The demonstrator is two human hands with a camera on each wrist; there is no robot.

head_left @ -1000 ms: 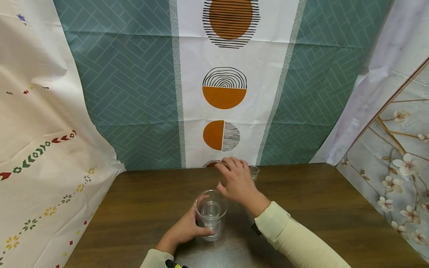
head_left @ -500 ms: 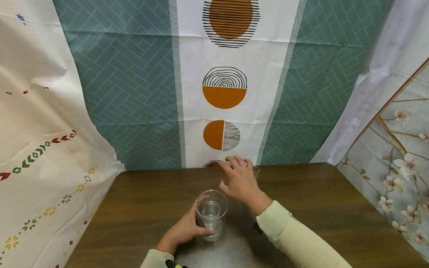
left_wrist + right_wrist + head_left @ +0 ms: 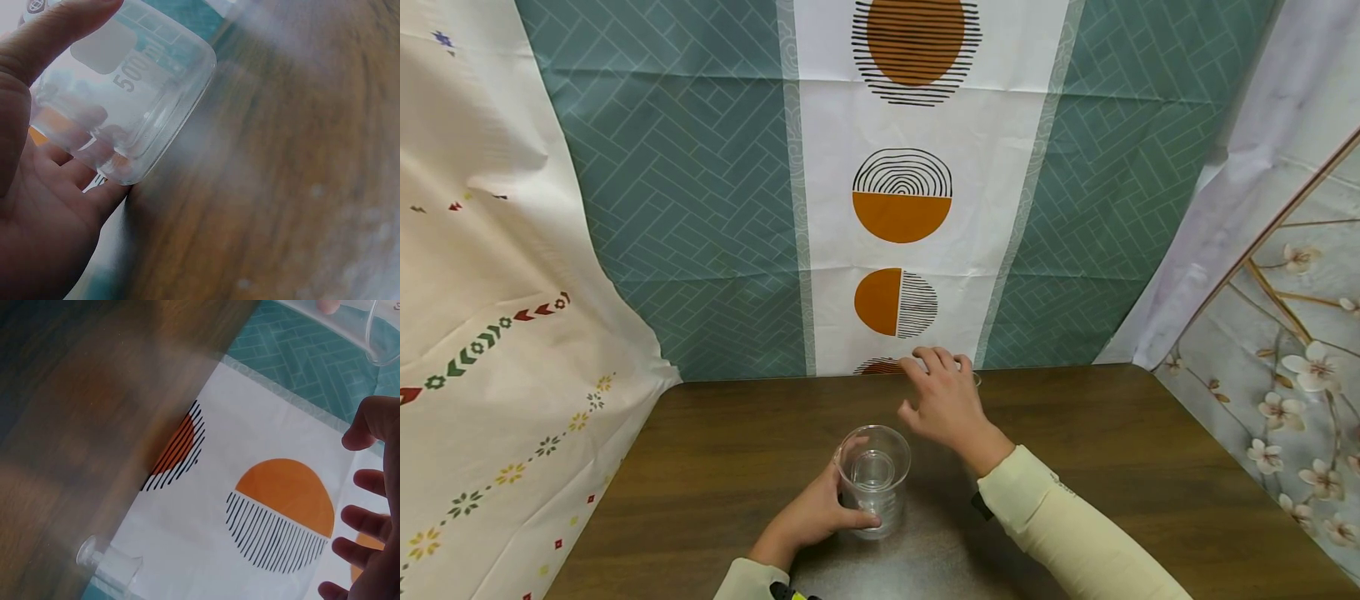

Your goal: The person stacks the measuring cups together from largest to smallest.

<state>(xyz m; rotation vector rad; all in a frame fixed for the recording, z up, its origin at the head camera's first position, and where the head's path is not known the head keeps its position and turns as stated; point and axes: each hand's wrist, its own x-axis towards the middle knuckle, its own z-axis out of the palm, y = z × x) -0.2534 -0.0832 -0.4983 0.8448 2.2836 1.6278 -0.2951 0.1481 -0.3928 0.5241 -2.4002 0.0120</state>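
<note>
My left hand (image 3: 820, 508) grips a clear beaker (image 3: 891, 492), thumb across the near side and fingers behind it. In the left wrist view the beaker (image 3: 147, 69) shows a "500 ml" marking, and its base is close over the wooden table. A smaller clear vessel (image 3: 872, 471) sits inside it. My right hand (image 3: 943, 400) is raised beyond the beaker on the right, fingers loosely bent with nothing between them. Behind that hand stands a small clear glass vessel, mostly hidden in the head view; the right wrist view shows this small vessel (image 3: 119, 569) near the table's back edge.
The dark wooden table (image 3: 737, 450) ends at a hanging cloth (image 3: 700, 208) with green panels and orange circles. Patterned cloths (image 3: 497, 400) hang on the left, and a flowered cloth (image 3: 1277, 417) hangs on the right.
My right hand has drifted slightly right and away from the beaker, now covering most of the small vessel behind it. The left hand and beaker have stayed put.
</note>
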